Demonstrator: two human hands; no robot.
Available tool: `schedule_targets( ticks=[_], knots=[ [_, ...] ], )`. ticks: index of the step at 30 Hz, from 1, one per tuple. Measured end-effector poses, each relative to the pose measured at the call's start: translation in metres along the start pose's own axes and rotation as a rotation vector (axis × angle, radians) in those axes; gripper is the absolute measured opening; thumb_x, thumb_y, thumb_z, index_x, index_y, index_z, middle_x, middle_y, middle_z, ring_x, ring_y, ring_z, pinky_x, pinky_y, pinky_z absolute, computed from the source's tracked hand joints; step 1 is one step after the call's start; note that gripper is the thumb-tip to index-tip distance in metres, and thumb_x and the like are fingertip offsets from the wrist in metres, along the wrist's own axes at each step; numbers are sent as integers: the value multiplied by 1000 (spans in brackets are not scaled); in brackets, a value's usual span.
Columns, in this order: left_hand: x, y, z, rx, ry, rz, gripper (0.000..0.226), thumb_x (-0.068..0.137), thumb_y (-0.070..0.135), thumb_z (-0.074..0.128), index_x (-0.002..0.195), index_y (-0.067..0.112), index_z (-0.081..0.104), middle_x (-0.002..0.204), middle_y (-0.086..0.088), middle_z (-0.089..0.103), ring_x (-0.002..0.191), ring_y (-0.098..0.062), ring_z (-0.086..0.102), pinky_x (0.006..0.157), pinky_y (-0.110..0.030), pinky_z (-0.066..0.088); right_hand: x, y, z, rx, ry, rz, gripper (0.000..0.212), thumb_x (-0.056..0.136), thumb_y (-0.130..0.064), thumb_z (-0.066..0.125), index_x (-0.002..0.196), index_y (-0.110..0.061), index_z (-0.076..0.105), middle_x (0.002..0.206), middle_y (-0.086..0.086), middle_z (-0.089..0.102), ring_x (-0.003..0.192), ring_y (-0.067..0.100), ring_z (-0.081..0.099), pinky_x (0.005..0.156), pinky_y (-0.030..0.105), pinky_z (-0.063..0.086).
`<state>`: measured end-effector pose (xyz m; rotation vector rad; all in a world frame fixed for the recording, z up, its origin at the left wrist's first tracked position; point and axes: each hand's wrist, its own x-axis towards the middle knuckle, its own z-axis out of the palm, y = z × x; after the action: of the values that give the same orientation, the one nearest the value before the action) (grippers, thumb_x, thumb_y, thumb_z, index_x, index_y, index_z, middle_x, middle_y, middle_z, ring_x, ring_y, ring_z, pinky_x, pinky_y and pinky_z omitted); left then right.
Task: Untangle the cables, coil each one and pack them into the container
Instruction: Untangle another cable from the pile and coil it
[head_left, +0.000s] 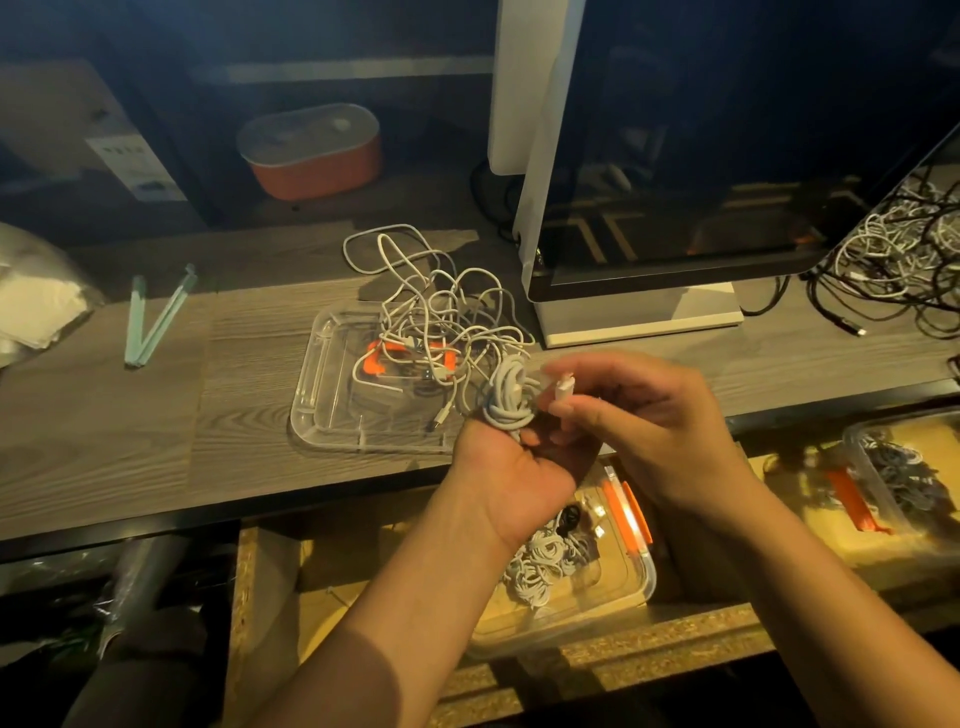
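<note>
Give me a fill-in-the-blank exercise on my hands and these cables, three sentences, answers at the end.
1. The left hand grips a coiled ____ cable.
2. The fingers pinching that cable's plug belong to the ____ hand.
3. The clear container below the counter has an ____ latch.

Missing words: white; right; orange.

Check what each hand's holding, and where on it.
Left hand grips the coiled white cable around its loops; right hand pinches that cable's connector end.
</note>
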<state>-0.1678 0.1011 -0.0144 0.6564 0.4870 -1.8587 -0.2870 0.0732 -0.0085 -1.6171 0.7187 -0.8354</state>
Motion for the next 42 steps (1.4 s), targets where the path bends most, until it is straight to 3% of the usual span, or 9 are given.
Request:
schedule_targets(
  ticks=[4, 7, 12, 16, 20, 26, 30, 35, 42],
  knots=[
    [-3, -2, 2, -41, -71, -25, 43, 97, 18, 36, 62, -1, 53, 53, -9, 44, 33, -21, 46, 39, -22, 47, 3, -3, -3, -314, 76, -164, 27, 81, -42, 64, 95, -19, 69, 84, -6, 70, 77, 11, 68, 62, 23, 57],
    [-4, -2, 4, -5, -58, 26, 44, 93, 15, 39, 54, -1, 55, 46, -9, 48, 30, -19, 49, 35, -21, 46, 4, -8, -3, -607, 84, -254, 26, 84, -34, 58, 95, -16, 74, 84, -3, 73, 76, 7, 68, 64, 25, 55],
    [5, -4, 0, 154, 127, 231, 48, 94, 22, 44, 49, 9, 57, 41, -3, 50, 31, -12, 50, 34, -15, 42, 6, -15, 6, -878, 33, -258, 29, 84, -31, 50, 80, -16, 75, 70, -3, 71, 60, 10, 65, 52, 31, 52],
    [10, -6, -6, 327, 240, 460, 29, 92, 24, 53, 66, 15, 59, 49, 0, 55, 42, -10, 54, 42, -19, 45, 5, -17, 4, -705, -31, -91, 23, 85, -33, 56, 86, -23, 76, 75, -7, 72, 68, 6, 68, 60, 30, 56],
    [16, 1, -10, 604, 323, 764, 43, 94, 31, 51, 53, 23, 61, 52, 6, 54, 53, -10, 51, 60, -30, 41, 2, -14, 8, -356, 20, -35, 14, 78, -31, 63, 91, -35, 68, 79, -18, 71, 76, -2, 67, 66, 12, 52],
    [20, 12, -20, 839, 342, 1090, 50, 98, 32, 41, 51, 20, 47, 42, 9, 47, 43, -4, 44, 49, -24, 37, -3, 7, 32, 76, 152, 146, 24, 85, -6, 60, 100, -20, 71, 100, -4, 74, 97, 14, 68, 82, 26, 55],
    [26, 15, -29, 861, 375, 1269, 48, 99, 32, 40, 52, 23, 47, 43, 10, 49, 44, -6, 46, 47, -26, 36, -9, 15, 46, 253, 163, 228, 27, 80, -20, 65, 105, -25, 74, 119, -3, 64, 115, 13, 58, 92, 28, 50],
    [29, 13, -35, 946, 376, 1450, 40, 92, 38, 39, 54, 29, 45, 44, 11, 48, 43, -1, 47, 44, -19, 35, -8, 13, 49, 269, 228, 270, 22, 77, -13, 71, 97, -22, 75, 108, 4, 67, 105, 15, 63, 83, 24, 51],
    [31, 15, -39, 1092, 369, 1596, 44, 92, 35, 35, 54, 17, 47, 46, 5, 43, 45, -20, 45, 42, -41, 33, -10, 9, 55, 319, 373, 345, 20, 83, -1, 62, 94, -14, 73, 91, 3, 74, 90, 15, 70, 74, 20, 53]
  ],
)
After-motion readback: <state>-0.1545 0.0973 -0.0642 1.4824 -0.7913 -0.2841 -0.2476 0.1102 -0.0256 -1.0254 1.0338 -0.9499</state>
